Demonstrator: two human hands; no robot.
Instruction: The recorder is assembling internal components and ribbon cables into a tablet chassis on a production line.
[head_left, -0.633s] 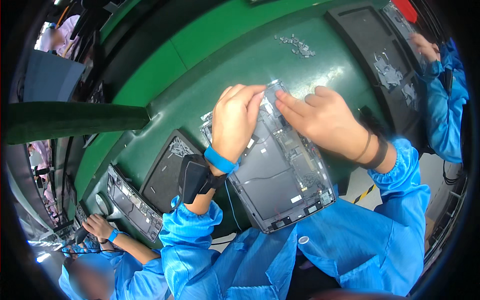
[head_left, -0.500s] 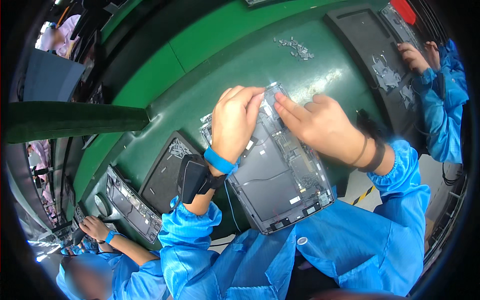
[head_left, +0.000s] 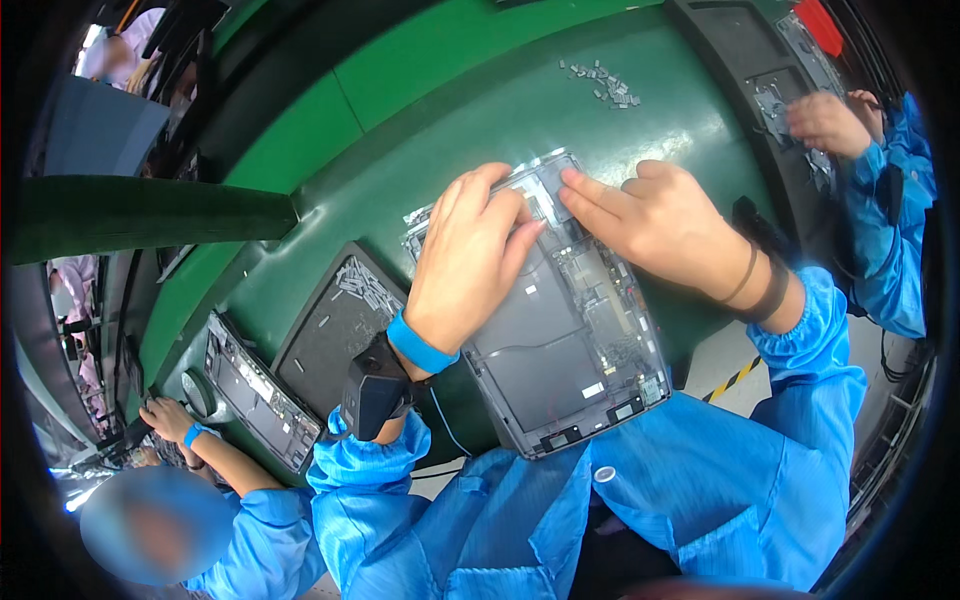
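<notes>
1. A dark tray [head_left: 335,320] of small grey parts lies at eight o'clock.
2. Loose grey pieces [head_left: 600,82] are scattered at twelve o'clock on the green belt [head_left: 450,120].
3. A co-worker's hand [head_left: 825,120] sits at two o'clock.

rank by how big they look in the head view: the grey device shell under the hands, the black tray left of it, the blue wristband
1. grey device shell
2. black tray, partly hidden by the left forearm
3. blue wristband, by far the smallest

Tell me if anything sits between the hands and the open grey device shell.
Nothing visible does. The left hand and right hand both already rest directly on the far end of the grey device shell.
</notes>
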